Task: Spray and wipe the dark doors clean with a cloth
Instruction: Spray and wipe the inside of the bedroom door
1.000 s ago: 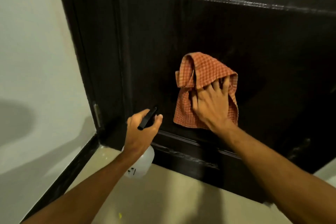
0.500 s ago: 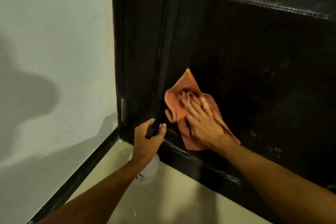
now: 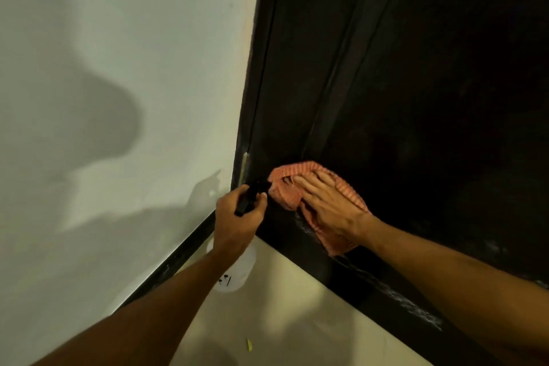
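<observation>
Right hand (image 3: 329, 208) flat with straight fingers pressing orange checked cloth (image 3: 285, 187) against lower left corner of dark door (image 3: 430, 98), left hand (image 3: 237, 223) just left gripping spray bottle (image 3: 237, 273) by its black trigger head, pale wall (image 3: 118, 68) left, beige floor (image 3: 282, 321) near.

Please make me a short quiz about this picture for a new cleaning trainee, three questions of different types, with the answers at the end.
1. True or false: the right hand presses the cloth against the dark door with fingers spread.
2. What does the left hand grip? A) a sponge B) a spray bottle C) a brush
3. Fill the gap: as the picture shows it, the cloth is at the lower ____ corner of the dark door.

Key: 1 true; 2 B; 3 left.
</observation>
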### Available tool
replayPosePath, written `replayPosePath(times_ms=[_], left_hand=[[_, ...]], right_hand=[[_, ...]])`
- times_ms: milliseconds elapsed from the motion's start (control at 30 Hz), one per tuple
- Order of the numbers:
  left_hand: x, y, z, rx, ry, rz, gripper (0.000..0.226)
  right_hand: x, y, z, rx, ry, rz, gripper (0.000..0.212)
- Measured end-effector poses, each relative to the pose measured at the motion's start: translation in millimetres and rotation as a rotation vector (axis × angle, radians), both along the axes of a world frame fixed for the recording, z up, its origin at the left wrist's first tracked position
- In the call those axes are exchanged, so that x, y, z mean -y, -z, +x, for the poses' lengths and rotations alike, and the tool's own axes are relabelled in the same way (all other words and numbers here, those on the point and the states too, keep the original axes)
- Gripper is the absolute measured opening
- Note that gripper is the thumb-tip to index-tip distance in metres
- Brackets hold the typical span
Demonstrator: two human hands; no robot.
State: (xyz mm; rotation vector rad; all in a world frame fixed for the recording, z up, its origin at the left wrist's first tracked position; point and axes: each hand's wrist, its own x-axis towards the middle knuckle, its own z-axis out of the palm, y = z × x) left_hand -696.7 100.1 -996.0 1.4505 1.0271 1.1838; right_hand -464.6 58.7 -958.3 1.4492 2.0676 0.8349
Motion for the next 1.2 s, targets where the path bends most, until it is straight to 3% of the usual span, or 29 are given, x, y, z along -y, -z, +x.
replayPosePath(times_ms=[167, 233, 300, 367, 400, 533, 600, 667, 733, 767, 833, 900, 967, 1067, 1133, 1200], left_hand=[[-14.6, 15.0, -15.7, -0.021, -0.058, 0.082, 0.008], [-18.5, 20.3, -20.2, -0.047, -0.069, 0.088, 0.012], [-19.9, 25.6, -24.9, -0.053, -0.06, 0.084, 0.016], [-21.3, 28.2, -26.8, -0.048, -0.048, 0.087, 0.017], [-23.0, 30.9, -26.5, -0.043, -0.045, 0.082, 0.016], [-21.5, 32.8, -24.5, -0.054, -0.054, 0.09, 0.019], [-17.5, 33.6, -22.5, -0.059, -0.038, 0.084, 0.021], [-11.3, 35.3, -19.0, -0.069, 0.007, 0.029, 0.011], [-4.7, 40.9, -14.2, -0.071, 0.033, -0.026, 0.025], [-1.3, 42.0, -11.2, -0.047, 0.038, -0.025, 0.02], [7.8, 42.5, -5.0, -0.032, 0.051, 0.006, 0.008], [18.7, 40.0, -1.5, -0.035, 0.059, 0.034, 0.012], [29.9, 36.0, 1.3, -0.049, 0.078, 0.034, 0.015], [41.1, 35.4, 7.4, -0.046, 0.066, -0.036, 0.008], [40.8, 39.8, 11.2, -0.041, 0.055, -0.072, 0.007], [38.8, 48.4, 10.5, -0.074, 0.108, -0.084, 0.005]], right_hand=[[-70.2, -24.0, -37.4, -0.145, -0.014, 0.288, 0.048], [-79.3, 7.5, -47.9, -0.065, -0.035, 0.182, 0.061], [-69.3, 55.4, -51.1, 0.134, -0.009, -0.016, 0.08], [-60.7, 74.3, -47.1, 0.208, 0.024, -0.248, 0.075], [-65.4, 73.2, -44.0, 0.219, -0.006, -0.273, 0.071], [-74.1, 47.5, -39.3, 0.119, -0.081, -0.033, 0.062], [-48.9, 67.7, -32.5, 0.16, -0.068, -0.08, 0.07], [-11.3, 107.8, -19.4, 0.213, -0.098, -0.255, 0.078], [10.5, 108.3, -14.9, 0.27, -0.03, -0.451, 0.076], [11.0, 98.6, -15.6, 0.252, -0.044, -0.4, 0.072], [6.4, 86.7, -12.1, 0.27, -0.013, -0.223, 0.083], [6.1, 80.2, -1.0, 0.184, 0.005, -0.114, 0.08], [20.2, 87.2, 4.5, 0.144, 0.017, -0.115, 0.07], [56.0, 107.6, 6.3, 0.176, -0.096, -0.327, 0.063], [64.2, 101.3, 15.4, 0.249, -0.024, -0.386, 0.075], [51.2, 81.7, 17.3, 0.205, 0.058, -0.256, 0.107]])
